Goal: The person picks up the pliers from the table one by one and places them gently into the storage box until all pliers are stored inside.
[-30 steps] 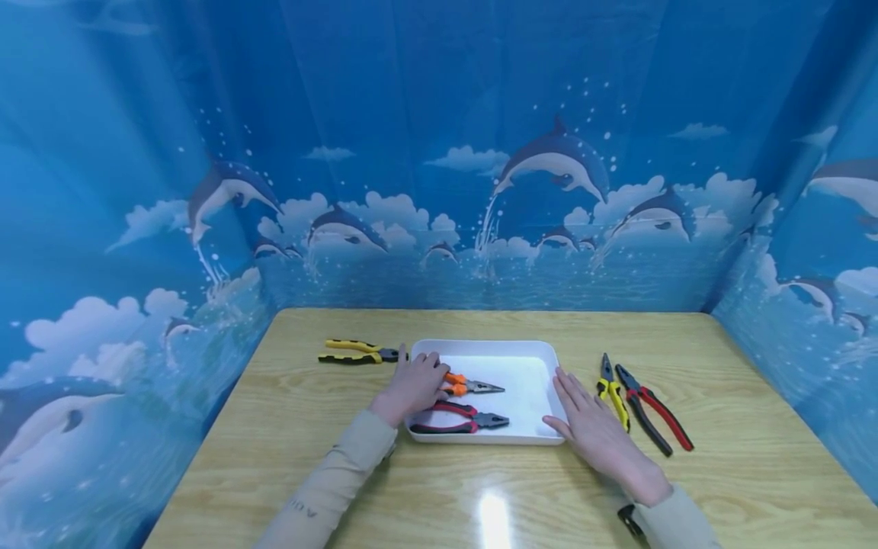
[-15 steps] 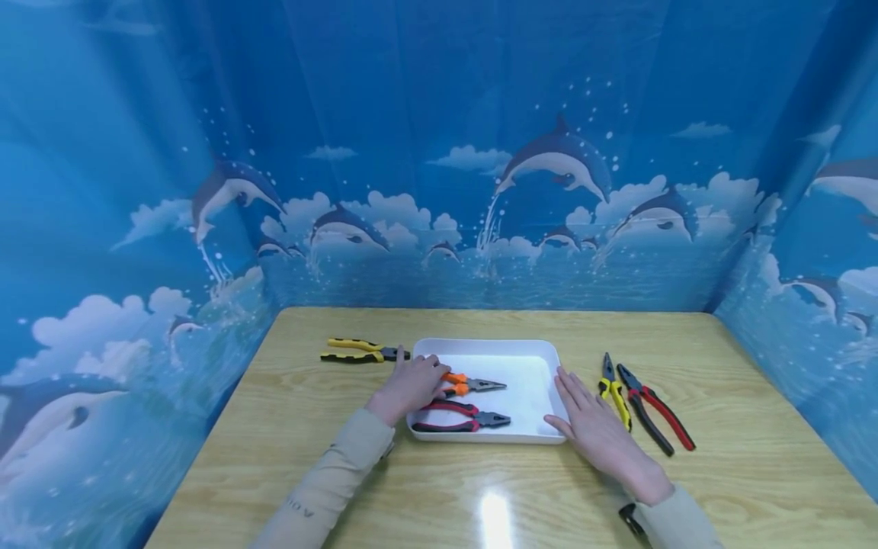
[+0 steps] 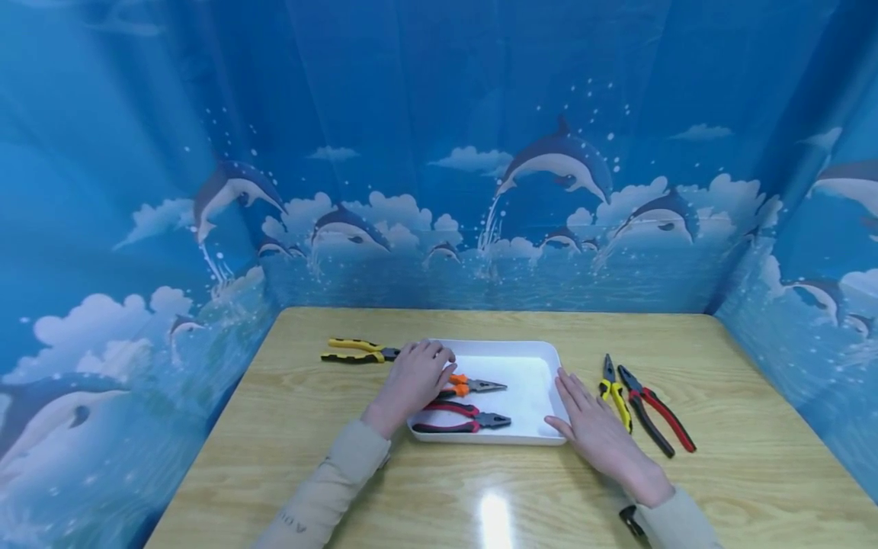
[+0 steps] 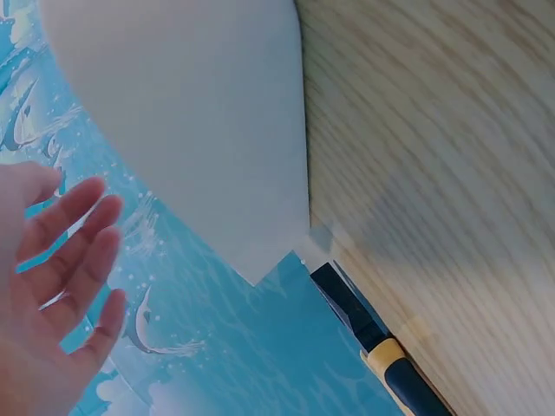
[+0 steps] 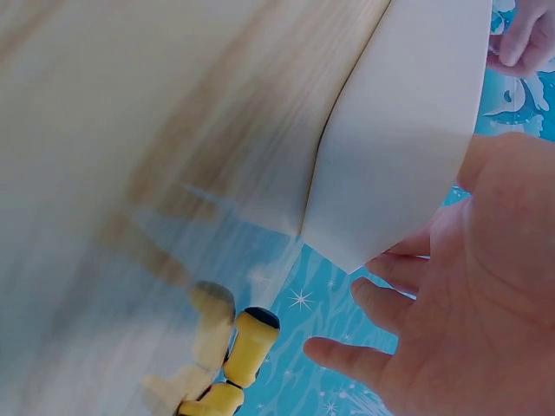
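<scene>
Over the left end of a white tray (image 3: 531,375) is my left hand (image 3: 411,381), with loosely bent fingers that hold nothing in the left wrist view. Beside it in the tray lie long-nose pliers (image 3: 484,386) with orange handles, partly hidden by the hand. Nearer the front wall, combination pliers (image 3: 491,420) with red and black handles lie in the tray, pointing right. My right hand (image 3: 595,431) has its straight fingers along the tray's right edge. In the right wrist view, those fingers (image 5: 381,303) are spread beside the tray wall.
On the table (image 3: 309,457), yellow and black pliers (image 3: 379,355) lie left of the tray, their tip behind my left hand. To the right lie yellow long-nose pliers (image 3: 615,393) and red and black pliers (image 3: 635,390). A dolphin-print curtain (image 3: 439,191) encloses the back and sides.
My left hand has let go of the orange pliers and risen slightly off them. The right hand stays at the tray's edge.
</scene>
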Available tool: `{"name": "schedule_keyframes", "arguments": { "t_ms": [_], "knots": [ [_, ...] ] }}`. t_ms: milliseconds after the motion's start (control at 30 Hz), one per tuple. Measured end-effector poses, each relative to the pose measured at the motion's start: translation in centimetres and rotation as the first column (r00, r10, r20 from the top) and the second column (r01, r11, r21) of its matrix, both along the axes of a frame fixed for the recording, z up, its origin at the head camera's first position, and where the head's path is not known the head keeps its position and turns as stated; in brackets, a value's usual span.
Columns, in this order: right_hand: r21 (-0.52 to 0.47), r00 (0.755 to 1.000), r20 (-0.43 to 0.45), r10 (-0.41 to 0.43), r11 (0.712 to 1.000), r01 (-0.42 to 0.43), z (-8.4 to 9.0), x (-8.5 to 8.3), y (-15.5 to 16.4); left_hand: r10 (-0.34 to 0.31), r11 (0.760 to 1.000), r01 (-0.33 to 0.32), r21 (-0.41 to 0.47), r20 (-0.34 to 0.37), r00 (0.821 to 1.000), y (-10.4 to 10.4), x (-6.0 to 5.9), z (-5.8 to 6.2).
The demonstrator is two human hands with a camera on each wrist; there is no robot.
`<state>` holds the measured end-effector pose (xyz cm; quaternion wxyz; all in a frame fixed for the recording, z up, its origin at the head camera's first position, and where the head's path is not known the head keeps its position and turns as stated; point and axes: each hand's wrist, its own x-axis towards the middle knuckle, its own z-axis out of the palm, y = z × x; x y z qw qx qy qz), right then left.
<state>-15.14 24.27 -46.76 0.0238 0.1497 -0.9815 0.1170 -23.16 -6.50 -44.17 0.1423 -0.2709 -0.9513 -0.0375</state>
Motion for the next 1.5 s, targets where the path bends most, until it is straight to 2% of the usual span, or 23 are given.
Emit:
{"name": "schedule_keyframes", "arguments": {
  "t_ms": [233,400,533,667,833,967,1133,1300,1500],
  "knots": [
    [-0.007,1.0,-0.005,0.005,1.0,-0.005,-0.1,0.0,0.1,-0.002,1.0,0.004,0.022,-0.123,0.992,-0.2,0.5,0.3],
    [-0.013,1.0,-0.006,0.008,1.0,-0.008,0.0,0.1,0.1,-0.004,0.999,0.012,0.038,-0.201,0.98,-1.0,0.4,0.4],
    [-0.015,1.0,-0.024,0.01,1.0,-0.01,0.0,0.2,0.1,0.006,0.996,0.017,0.083,-0.263,0.965,-2.1,-0.1,0.3],
    [-0.014,0.999,-0.036,0.013,1.0,-0.013,0.0,0.2,0.1,0.046,0.991,-0.01,0.131,-0.276,0.96,-3.5,-0.8,0.3],
    [-0.014,0.999,-0.033,0.011,1.0,-0.012,0.0,0.2,0.1,0.107,0.983,-0.063,0.172,-0.256,0.961,-5.8,-2.0,0.3],
    [-0.011,1.0,-0.025,0.007,1.0,-0.007,0.1,0.2,0.1,0.135,0.981,-0.099,0.165,-0.226,0.965,-7.6,-2.8,0.0],
    [-0.018,1.0,-0.012,0.008,1.0,-0.008,0.1,0.1,0.2,0.174,0.98,-0.161,0.12,-0.099,0.98,-9.8,-3.9,-1.0],
    [-0.019,1.0,-0.003,0.01,1.0,-0.01,0.0,0.1,0.2,0.168,0.983,-0.166,0.077,-0.016,0.986,-11.1,-4.4,-1.9],
    [-0.026,1.0,0.001,0.006,1.0,-0.006,0.2,0.2,0.1,0.18,0.983,-0.184,0.021,0.128,0.975,-12.0,-4.4,-2.3]
  ]
}}
